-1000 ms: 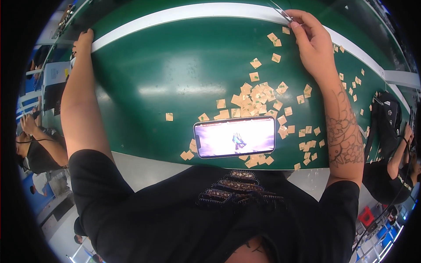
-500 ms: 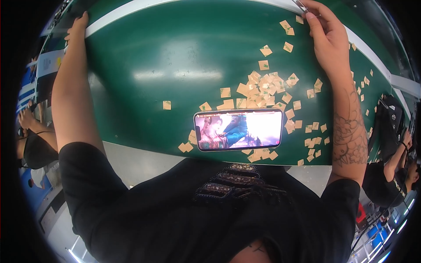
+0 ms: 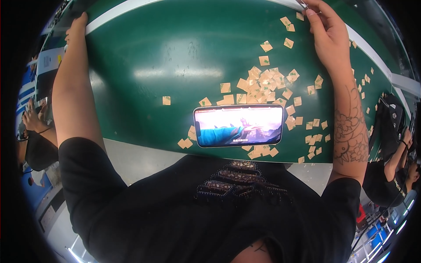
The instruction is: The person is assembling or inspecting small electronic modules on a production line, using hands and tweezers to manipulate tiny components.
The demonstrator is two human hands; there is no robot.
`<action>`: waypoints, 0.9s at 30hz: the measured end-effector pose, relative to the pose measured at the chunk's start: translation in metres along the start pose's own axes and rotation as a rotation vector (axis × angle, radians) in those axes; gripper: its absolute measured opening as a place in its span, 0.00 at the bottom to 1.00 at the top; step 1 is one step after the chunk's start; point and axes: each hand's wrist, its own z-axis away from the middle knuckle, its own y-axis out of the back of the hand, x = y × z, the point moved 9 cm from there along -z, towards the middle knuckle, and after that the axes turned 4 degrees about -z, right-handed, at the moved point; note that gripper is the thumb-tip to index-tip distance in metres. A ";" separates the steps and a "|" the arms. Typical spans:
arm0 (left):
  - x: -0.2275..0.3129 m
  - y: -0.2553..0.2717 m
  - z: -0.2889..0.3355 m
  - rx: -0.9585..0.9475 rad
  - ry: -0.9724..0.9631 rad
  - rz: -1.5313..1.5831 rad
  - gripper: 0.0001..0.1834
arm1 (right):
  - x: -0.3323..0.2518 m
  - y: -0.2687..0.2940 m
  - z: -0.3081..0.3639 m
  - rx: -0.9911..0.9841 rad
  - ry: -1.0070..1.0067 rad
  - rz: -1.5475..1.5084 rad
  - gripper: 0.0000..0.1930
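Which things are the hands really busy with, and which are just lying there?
In hand:
right hand, fingers pinching a small thin thing at the far white edge strip, too small to tell what
left hand, resting at that far edge

Lying about:
tan paper squares, scattered on the green table
phone, screen lit

Bright overhead light glares off the green table [image 3: 184, 70]; fisheye bending and black vignette at edges.

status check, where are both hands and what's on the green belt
Left hand resting on belt's far edge, empty. Right hand at far edge, pinching a small metal piece. Tan paper squares scattered on green belt; phone lit, near edge.
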 end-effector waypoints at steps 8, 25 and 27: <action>-0.011 0.018 0.012 0.011 0.113 -0.040 0.44 | -0.004 -0.001 -0.001 -0.011 -0.009 0.010 0.10; -0.020 0.005 -0.016 0.081 0.204 -0.084 0.34 | -0.009 0.001 0.002 -0.014 0.025 0.045 0.10; -0.014 0.010 -0.008 0.119 0.120 -0.032 0.33 | -0.008 0.001 0.002 -0.007 0.042 0.070 0.10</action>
